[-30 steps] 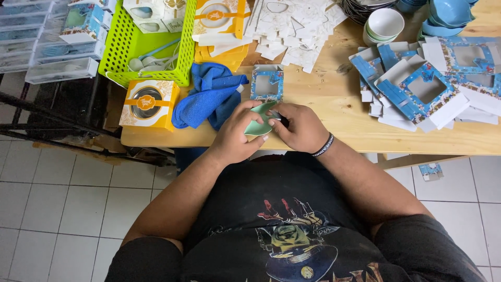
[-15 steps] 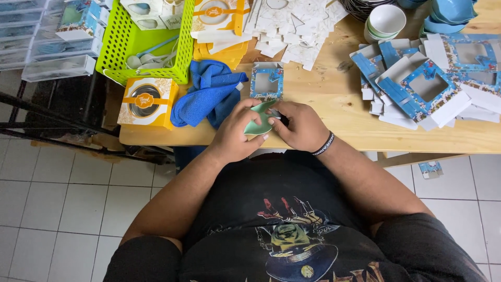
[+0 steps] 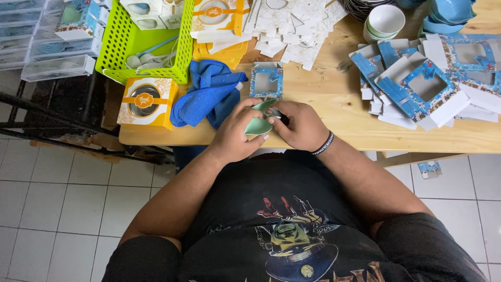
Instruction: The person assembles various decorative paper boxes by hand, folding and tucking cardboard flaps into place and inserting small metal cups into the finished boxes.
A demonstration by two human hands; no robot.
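Pale green and glazed, the small dish sits at frame centre, above the table edge. Left hand grasps its rim; right hand pinches the opposite edge. Judged rigid, light, slippery, breakable: grip at the rim.

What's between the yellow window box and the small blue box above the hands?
Head view: a crumpled blue cloth lies between the yellow box and the small blue box.

A single head-worn camera looks steeply down from close above the person's chest, facing the tabletop whose near edge crosses mid-frame, tiled floor below.
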